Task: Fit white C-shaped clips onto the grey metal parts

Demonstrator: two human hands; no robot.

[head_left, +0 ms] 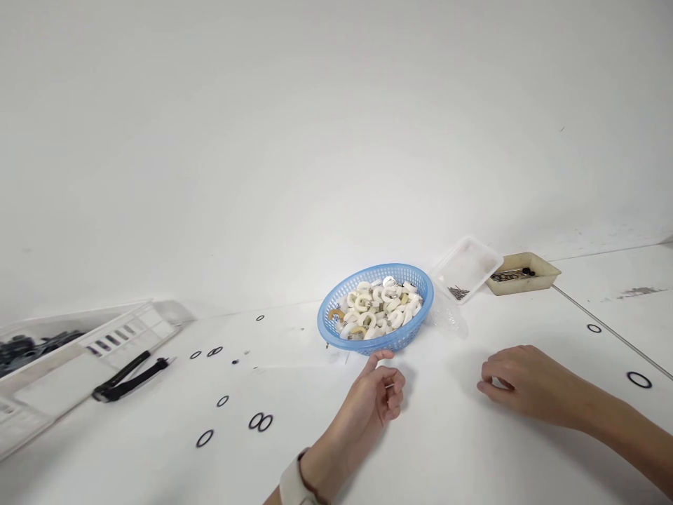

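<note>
My left hand (374,394) lies palm up just in front of the blue basket (420,319), fingers loosely curled and apart, with nothing in it. White and yellowish ring-shaped parts (383,305) fill the basket. To the right, my right hand (512,379) rests on the white table (436,435), palm down with its fingers bent. Nothing shows between its thumb and fingers, which stand a little apart. A pale watch strap (294,484) is on my left wrist.
Black rings (205,438) lie scattered at left, two more at right. A black-handled tool (129,379) rests by a white crate (52,382). Behind right are a clear tray (467,266) with small metal pieces and a beige tray (526,284). Clear plastic (446,315) lies beside the basket.
</note>
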